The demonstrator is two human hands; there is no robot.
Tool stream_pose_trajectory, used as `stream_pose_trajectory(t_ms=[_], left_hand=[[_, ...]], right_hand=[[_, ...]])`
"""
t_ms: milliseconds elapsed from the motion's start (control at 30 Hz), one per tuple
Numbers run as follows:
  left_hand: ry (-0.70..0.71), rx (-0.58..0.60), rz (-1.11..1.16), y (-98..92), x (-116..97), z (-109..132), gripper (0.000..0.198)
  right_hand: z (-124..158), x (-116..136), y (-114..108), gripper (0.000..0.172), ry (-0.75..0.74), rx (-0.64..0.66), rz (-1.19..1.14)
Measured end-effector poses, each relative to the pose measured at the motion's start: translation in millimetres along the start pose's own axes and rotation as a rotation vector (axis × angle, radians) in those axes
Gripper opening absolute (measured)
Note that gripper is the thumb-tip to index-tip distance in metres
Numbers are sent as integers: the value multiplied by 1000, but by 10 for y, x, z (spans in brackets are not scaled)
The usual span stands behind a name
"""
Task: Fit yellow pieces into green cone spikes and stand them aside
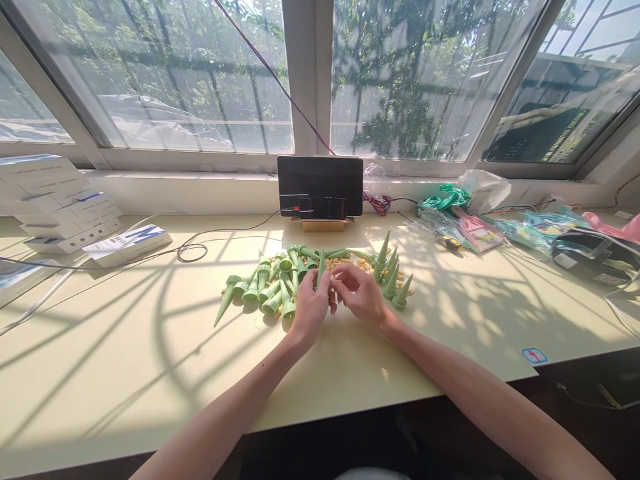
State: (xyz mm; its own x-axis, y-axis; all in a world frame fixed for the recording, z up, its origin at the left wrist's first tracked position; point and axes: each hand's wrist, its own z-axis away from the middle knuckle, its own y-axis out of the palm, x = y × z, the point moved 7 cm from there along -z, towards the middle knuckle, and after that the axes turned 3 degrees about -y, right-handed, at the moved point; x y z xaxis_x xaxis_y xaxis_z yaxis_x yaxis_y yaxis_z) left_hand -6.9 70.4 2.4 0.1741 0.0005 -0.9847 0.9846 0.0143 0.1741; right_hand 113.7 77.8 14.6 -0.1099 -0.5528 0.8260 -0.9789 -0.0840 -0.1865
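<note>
Mid-frame, our left hand (pixel 313 305) is gripping one green spike (pixel 321 265); whether our right hand (pixel 364 292) is pinching anything, we cannot tell. Centre-right, upright spikes (pixel 382 255) are standing, apparently finished; centre-left, loose spikes (pixel 263 275) are lying, seemingly waiting.

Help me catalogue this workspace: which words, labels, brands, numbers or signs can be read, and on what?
No words or numbers read clearly.
Stacked boxes: print too blurred.
Single box: print too blurred.
Phone: faint marks, too small.
Sticker on the table: red arrow-like sign, blue border.
White labels on the black object: illegible.
</note>
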Motion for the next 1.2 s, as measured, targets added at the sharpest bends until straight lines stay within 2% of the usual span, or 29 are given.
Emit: stream_pose_trajectory(t_ms=[133,300,800,967,1200], left_hand=[[-27,-16,17,-15,23,-10,28],[7,-40,2,-34,24,-18,26],[75,-106,-55,-60,-48,14,24],[77,-120,-83,-72,-60,15,24],[91,-107,-111,-79,-39,-5,22]], right_hand=[[-3,-1,-1,17,-19,2,32],[-2,23,8,17,-7,10,16],[-6,-65,-41,34,70,-69,55],[-1,-85,-49,47,111,-53,122],[6,-94,-14,51,121,-17,111]])
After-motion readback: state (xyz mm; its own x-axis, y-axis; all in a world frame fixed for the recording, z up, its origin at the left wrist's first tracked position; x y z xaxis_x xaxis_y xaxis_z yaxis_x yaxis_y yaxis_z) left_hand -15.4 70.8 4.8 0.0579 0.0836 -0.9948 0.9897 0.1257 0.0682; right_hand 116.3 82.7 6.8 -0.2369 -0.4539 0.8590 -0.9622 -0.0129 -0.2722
